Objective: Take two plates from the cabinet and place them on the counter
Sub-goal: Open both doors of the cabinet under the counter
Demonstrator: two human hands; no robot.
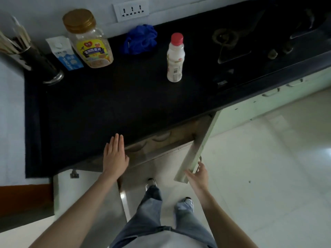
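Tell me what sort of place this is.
Most likely a home kitchen: a dark counter with a gas stove set into it, a cereal jar and a drink bottle, and cabinets below.

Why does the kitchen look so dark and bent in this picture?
Head view: dim light leaves the black counter nearly featureless, and the open cabinet is murky inside; the wide lens bows the counter edge and wall; glare streaks the floor; the chopstick holder at the left edge is smeared.
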